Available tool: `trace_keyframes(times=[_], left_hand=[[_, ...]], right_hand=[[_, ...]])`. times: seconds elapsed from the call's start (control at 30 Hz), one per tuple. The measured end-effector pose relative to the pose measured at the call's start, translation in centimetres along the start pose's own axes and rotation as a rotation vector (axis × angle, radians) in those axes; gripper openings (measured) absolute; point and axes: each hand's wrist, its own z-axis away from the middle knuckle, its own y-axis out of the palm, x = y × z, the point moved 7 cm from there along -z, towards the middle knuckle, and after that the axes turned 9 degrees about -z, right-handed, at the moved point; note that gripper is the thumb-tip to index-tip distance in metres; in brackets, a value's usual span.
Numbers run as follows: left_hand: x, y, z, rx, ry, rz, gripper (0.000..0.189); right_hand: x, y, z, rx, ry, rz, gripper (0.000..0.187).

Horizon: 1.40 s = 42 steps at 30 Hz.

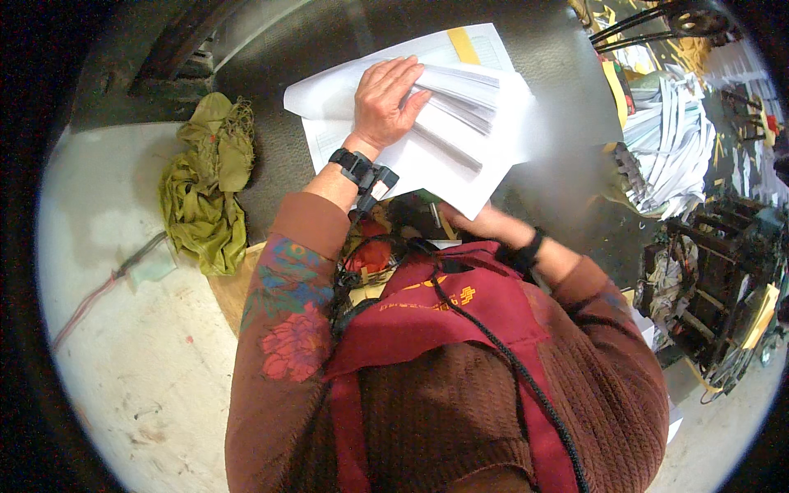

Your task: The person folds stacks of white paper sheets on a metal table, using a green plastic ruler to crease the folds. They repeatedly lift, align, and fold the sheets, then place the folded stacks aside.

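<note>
A sheaf of white paper (459, 105), folded over with its layered edges fanned at the right, lies on larger printed sheets (425, 52). My left hand (388, 98) grips the sheaf at its left side, with fingers above and thumb below along the fold. Lower down, my right hand (471, 220) is blurred and sits beside my apron. A drooping paper corner partly covers it, so its fingers and anything in them are hidden. A yellow paper strip (463, 46) crosses the printed sheets near their top.
Crumpled olive-green cloth (209, 185) lies at the left, near a cable (135, 259) on the pale floor. Bundled white paper strips (669, 142) bulge from a sack at the right. A dark slatted rack (709, 289) stands below, among scattered scraps.
</note>
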Motion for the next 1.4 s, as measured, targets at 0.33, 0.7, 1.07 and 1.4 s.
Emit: trace_keyframes(times=[0.33, 0.7, 1.07, 1.4], left_hand=[[0.2, 0.6, -0.1, 0.031, 0.015, -0.045, 0.032], [-0.1, 0.4, -0.3, 0.07, 0.011, -0.068, 0.033], [0.0, 0.0, -0.1, 0.011, -0.011, 0.003, 0.032], [0.1, 0.3, -0.1, 0.03, 0.023, -0.008, 0.037]], right_hand=[[0.3, 14.6, -5.3, 0.595, 0.317, 0.07, 0.032], [7.4, -23.7, -3.4, -0.307, 0.041, 0.402, 0.022], [0.4, -10.9, 5.0, 0.135, 0.472, -0.029, 0.031], [-3.6, 15.0, -6.9, 0.299, 0.31, 0.178, 0.033]])
